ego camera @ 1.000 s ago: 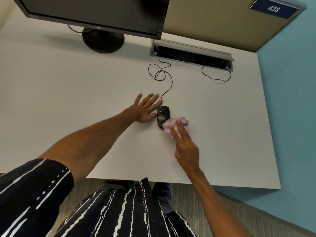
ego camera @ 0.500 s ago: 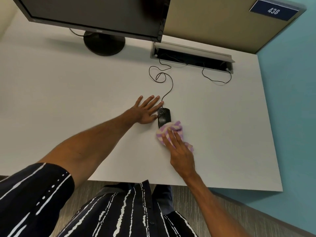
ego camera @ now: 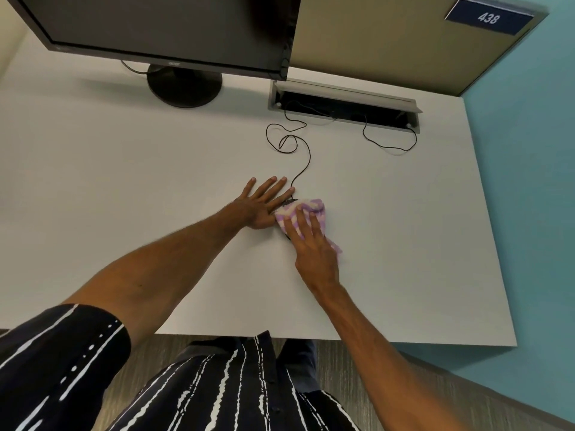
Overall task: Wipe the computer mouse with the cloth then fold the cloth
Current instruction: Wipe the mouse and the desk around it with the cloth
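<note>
Black monitor (ego camera: 155,26) stands on a round base at the far left of the white desk (ego camera: 93,188). Toward the middle, the left hand (ego camera: 258,206) lies flat on the desk, fingers straight and spread, its inner edge against the cloth. The mouse (ego camera: 291,201) sits just beside it, almost wholly covered, with only a dark sliver showing; its cable (ego camera: 306,157) runs away to the back. The purple-and-white cloth (ego camera: 308,206) is bunched over the mouse, pressed down by the right hand (ego camera: 314,250), whose fingers are straight and close together. Further right is a cable slot (ego camera: 342,98) and a sign (ego camera: 488,17) reading 438.
</note>
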A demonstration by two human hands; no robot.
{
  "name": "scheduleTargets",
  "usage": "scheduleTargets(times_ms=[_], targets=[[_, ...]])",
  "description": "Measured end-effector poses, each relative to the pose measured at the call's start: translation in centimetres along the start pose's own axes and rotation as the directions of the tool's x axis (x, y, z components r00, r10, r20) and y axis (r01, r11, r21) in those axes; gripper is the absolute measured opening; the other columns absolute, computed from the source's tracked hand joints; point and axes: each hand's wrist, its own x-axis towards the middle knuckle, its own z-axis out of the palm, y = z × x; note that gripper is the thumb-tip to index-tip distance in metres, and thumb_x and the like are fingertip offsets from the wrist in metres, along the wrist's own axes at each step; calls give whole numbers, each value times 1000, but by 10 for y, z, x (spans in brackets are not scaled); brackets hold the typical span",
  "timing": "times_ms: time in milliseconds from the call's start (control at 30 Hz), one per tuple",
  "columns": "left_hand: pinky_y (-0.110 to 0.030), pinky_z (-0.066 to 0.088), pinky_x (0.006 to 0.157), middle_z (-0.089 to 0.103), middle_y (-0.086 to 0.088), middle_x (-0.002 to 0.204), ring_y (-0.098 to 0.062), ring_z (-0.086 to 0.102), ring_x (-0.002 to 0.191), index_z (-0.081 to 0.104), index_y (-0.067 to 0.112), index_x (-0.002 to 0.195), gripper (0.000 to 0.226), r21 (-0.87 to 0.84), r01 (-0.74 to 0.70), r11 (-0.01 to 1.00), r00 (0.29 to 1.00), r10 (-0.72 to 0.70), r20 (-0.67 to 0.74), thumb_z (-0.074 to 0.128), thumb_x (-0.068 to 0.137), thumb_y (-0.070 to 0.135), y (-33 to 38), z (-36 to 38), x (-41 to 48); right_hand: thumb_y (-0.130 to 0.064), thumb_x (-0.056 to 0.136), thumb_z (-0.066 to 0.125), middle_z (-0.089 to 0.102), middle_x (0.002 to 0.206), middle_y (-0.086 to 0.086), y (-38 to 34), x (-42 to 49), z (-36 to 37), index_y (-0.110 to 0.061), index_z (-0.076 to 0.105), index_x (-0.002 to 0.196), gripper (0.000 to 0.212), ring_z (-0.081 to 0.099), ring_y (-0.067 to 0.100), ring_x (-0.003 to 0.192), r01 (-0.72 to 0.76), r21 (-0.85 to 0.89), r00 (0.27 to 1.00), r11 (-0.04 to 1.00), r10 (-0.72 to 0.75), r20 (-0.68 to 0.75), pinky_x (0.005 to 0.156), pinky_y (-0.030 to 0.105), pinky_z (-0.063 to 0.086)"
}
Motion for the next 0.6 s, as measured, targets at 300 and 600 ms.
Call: scheduleTargets(times_ms=[300,600], targets=[[-60,-10,138,-34,4,181,-22,-26,170,-25,38,174,69,-7,2,1000,1000,-2,-25,11,119,58,0,2,0,20,80,38,19,175,9,21,-80,14,-21,26,166,96,19,35,161,165,-3,984,986,-165,72,107,52,54],[-60,-9,138,-33,4,181,-22,-26,171,-25,37,174,72,-1,12,1000,1000,-12,1,12,117,61,1,-3,-5,17,91,43,32,169,13,5,-3,-15,-16,41,160,76,30,35,158,-24,89,999,996,27,-36,97,44,62]])
